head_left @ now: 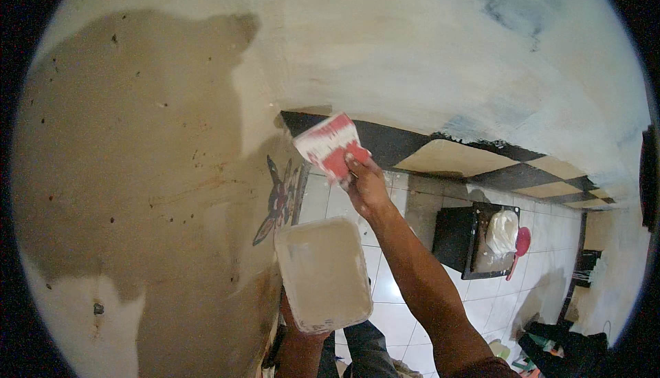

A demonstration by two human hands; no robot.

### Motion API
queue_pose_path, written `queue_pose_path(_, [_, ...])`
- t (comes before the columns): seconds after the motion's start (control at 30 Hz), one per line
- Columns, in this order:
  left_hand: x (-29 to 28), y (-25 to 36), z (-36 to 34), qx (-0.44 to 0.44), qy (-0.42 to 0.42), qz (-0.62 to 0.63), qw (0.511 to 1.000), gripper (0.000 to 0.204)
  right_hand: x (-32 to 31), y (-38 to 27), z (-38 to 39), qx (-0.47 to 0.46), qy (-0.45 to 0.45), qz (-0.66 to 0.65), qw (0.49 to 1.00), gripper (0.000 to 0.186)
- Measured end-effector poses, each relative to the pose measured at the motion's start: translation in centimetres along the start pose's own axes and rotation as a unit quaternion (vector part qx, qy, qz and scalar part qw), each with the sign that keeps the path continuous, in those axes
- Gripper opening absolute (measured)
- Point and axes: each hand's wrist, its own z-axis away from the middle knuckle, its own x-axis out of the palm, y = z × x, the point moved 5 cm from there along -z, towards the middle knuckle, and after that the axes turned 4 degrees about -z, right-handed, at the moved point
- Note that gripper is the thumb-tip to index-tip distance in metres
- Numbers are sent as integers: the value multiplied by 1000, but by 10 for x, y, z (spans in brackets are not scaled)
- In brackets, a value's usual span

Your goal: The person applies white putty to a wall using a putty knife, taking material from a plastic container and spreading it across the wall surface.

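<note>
In my right hand [362, 184] is a red putty spreader [328, 144] with white putty smeared over its blade. The fingers are closed round its near end. The blade is near the corner where two walls meet, in front of a black wall tile; I cannot tell whether it touches. Lower down, my left hand [291, 320] holds a rectangular pale tub [324, 268] from below and the side, its fingers mostly hidden. White residue coats the tub's rim and side.
A stained plaster wall [130, 171] is close on the left. Ahead, a whitish wall [412, 48] has black and cream tiles [454, 158] along its base. A black box [457, 240] bearing a white bag [502, 232] and pink scoop [523, 240] stands on the white-tiled floor [392, 288].
</note>
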Motion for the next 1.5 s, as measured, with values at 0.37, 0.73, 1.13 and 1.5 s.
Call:
queue_pose_path(0.37, [-5, 46, 11, 64, 45, -79, 994, 63, 74, 59, -55, 53, 50, -65, 995, 13])
queue_pose_path(0.73, [6, 40, 2, 26, 9, -24, 999, 63, 61, 7, -133, -165, -6, 233, 958, 13])
queue_pose_path(1.13, [-3, 44, 18, 30, 21, -27, 999, 64, 66, 26, -37, 22, 5, -86, 996, 23])
queue_pose_path(1.5, [-7, 48, 28, 35, 36, -34, 998, 65, 134, -26, -11, -85, -32, -110, 990, 17])
